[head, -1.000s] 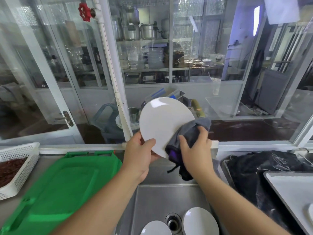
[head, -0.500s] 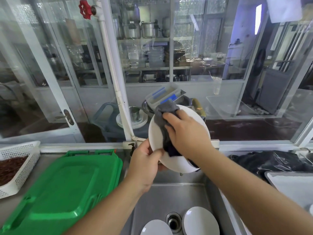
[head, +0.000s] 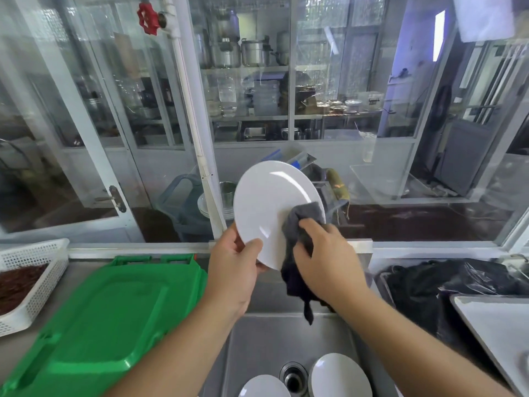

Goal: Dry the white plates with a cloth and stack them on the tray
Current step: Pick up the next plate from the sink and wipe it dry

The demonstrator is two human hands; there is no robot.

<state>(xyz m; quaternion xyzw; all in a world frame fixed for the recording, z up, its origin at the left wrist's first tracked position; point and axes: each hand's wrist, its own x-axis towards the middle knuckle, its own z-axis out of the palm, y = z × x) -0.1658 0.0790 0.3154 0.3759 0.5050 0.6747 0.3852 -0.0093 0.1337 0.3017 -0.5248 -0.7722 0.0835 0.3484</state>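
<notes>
Up over the sink, left hand (head: 233,270) pinches plate (head: 269,207); right hand (head: 326,262) clutches cloth (head: 300,224) against it.

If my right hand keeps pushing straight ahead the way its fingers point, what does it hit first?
The right hand presses the grey cloth, so it would meet the held white plate right behind the cloth. Beyond that, probably the window glass, though depth is unclear.

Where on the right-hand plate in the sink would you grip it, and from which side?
Grip the plate at its upper rim, coming from above. It lies in the sink beside the drain, so the raised rim is probably the easiest edge to pinch.
</notes>
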